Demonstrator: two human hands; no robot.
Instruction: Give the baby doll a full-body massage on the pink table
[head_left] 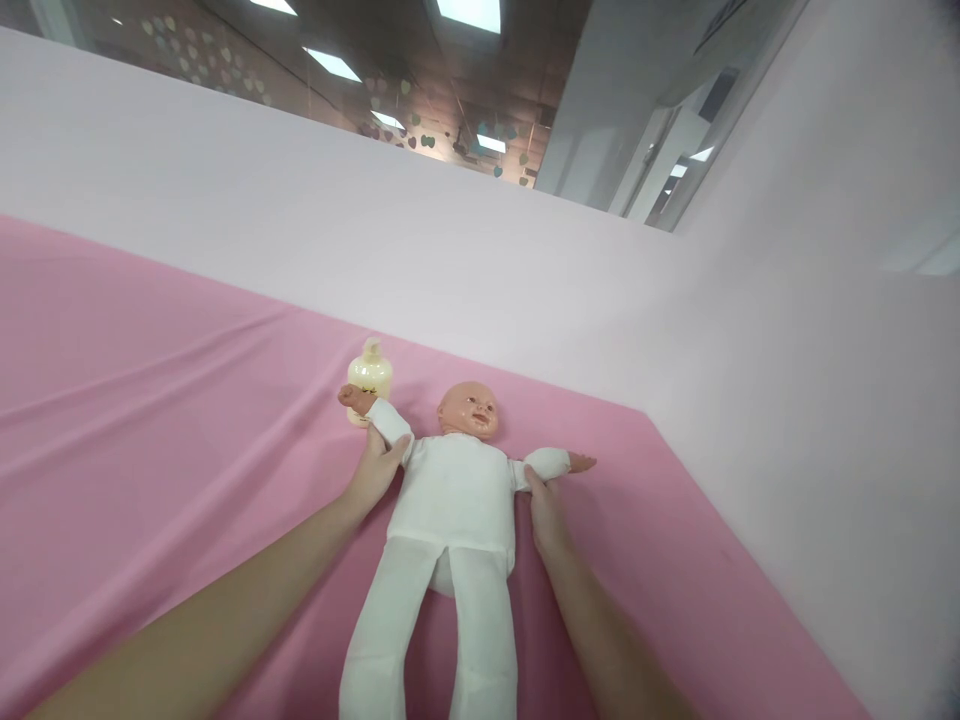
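Note:
A baby doll [457, 490] with a white cloth body lies face up on a pink sheet [247, 420], its arms spread to both sides. My left hand [377, 466] grips the doll's arm on the left, with the thumb over the white sleeve. On the other side my right hand [545, 500] holds the doll's other arm near the elbow, thumb on top and the other fingers mostly hidden beneath. Behind the doll's left-side hand stands a pale yellow pump bottle [370, 372], partly covered by that arm.
A white wall [450, 260] rises directly behind the pink surface and continues along the right side. Above it a window [420, 100] shows ceiling lights and heart-shaped decorations. Folds run across the sheet at the left.

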